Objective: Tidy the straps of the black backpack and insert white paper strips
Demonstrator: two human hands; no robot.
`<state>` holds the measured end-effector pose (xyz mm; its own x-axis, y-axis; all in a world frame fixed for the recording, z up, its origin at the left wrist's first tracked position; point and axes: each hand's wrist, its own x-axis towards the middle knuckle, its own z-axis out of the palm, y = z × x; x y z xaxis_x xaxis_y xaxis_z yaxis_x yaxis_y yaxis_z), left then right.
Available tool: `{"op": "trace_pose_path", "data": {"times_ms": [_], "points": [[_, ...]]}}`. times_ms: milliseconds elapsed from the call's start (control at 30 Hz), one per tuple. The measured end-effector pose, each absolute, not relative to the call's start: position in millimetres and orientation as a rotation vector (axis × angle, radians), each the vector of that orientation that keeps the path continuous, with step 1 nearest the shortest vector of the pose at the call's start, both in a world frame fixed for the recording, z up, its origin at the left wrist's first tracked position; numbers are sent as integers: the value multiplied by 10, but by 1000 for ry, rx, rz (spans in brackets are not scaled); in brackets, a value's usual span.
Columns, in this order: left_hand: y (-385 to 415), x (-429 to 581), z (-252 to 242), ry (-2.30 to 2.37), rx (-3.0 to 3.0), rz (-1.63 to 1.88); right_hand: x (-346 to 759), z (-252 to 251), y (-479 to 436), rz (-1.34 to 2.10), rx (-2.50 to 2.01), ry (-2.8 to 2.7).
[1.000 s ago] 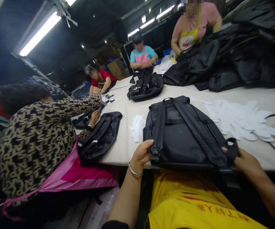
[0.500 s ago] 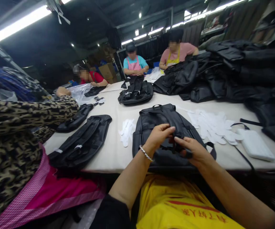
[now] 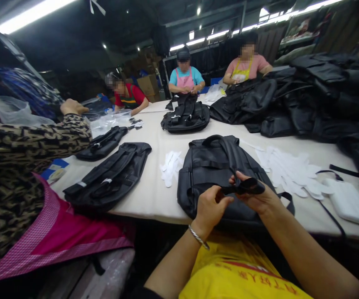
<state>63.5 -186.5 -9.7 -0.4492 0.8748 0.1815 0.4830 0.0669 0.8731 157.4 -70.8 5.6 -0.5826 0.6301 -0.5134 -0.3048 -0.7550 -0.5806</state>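
On the white table, nearest its front edge, a black backpack lies flat, back panel up, long axis running away from the person, top handle at the far end. Just above the backpack's near end, the right hand is closed around a black strap held roughly level, crosswise to the backpack. Beside it, the left hand, palm down with fingers curled, pinches the strap's left end. White cut pieces lie right of the backpack.

matt black leather-like backpack, woven strap, smooth pale table, metal bracelet.
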Motion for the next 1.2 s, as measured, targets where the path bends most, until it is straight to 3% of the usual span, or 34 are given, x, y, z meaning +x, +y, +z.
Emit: {"op": "trace_pose_path", "data": {"times_ms": [233, 367, 500, 733, 1000, 1200], "points": [[-1946, 466, -117, 1950, 1366, 1149, 1381, -99, -728, 2214, -1194, -748], [-2016, 332, -15, 2146, 1531, 1273, 1240, -160, -743, 2209, -1187, -1059], [-1948, 202, -105, 1775, 1354, 1354, 1073, -121, -827, 2160, -1126, -1381], [-1816, 242, -265, 1482, 945, 1541, 949, -43, -857, 1538, -1128, -1876], [-1619, 210, -17, 1295, 607, 1886, 1368, -223, -1182, 1400, -1039, -1807], [-1637, 252, 141, 1358, 689, 1884, 1207, -153, -1377, 1532, -1035, -1758]]}}
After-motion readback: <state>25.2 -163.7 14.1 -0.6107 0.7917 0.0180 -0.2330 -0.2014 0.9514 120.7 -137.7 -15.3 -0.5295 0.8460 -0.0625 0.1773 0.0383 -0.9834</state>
